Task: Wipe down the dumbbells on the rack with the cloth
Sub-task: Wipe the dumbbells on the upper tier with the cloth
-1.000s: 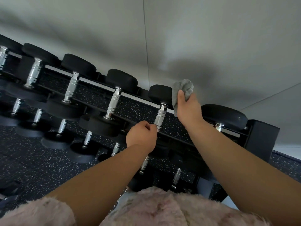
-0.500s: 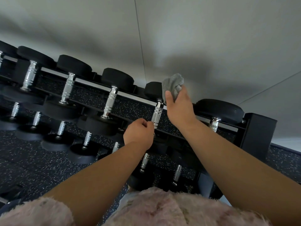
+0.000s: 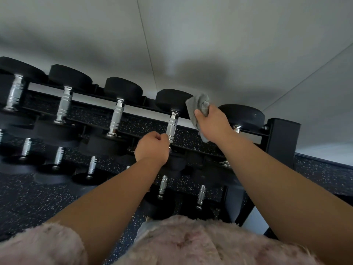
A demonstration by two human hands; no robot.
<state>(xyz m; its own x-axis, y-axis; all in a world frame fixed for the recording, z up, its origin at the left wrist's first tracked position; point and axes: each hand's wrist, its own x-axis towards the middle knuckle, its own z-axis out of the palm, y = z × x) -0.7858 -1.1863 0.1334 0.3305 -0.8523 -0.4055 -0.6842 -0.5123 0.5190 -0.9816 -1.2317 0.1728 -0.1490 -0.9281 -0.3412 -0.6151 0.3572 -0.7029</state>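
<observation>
A black rack (image 3: pixel 282 142) carries rows of dumbbells with black heads and chrome handles. My right hand (image 3: pixel 212 123) grips a bunched grey cloth (image 3: pixel 198 108) and holds it against the right side of the far head (image 3: pixel 172 100) of the second dumbbell from the right on the top row. My left hand (image 3: pixel 151 148) is curled round the lower part of that dumbbell's chrome handle (image 3: pixel 172 125). The near head of this dumbbell is hidden behind my left hand.
Several more dumbbells (image 3: pixel 118 115) fill the top row to the left, and one (image 3: pixel 241 114) sits to the right. Lower rows hold smaller dumbbells (image 3: pixel 162 185). A white wall (image 3: pixel 191 44) stands behind the rack. Speckled dark floor (image 3: pixel 28 203) lies below.
My right hand with the cloth has shifted slightly along the far head of the dumbbell. My left hand stays on the handle. The view has drifted a little.
</observation>
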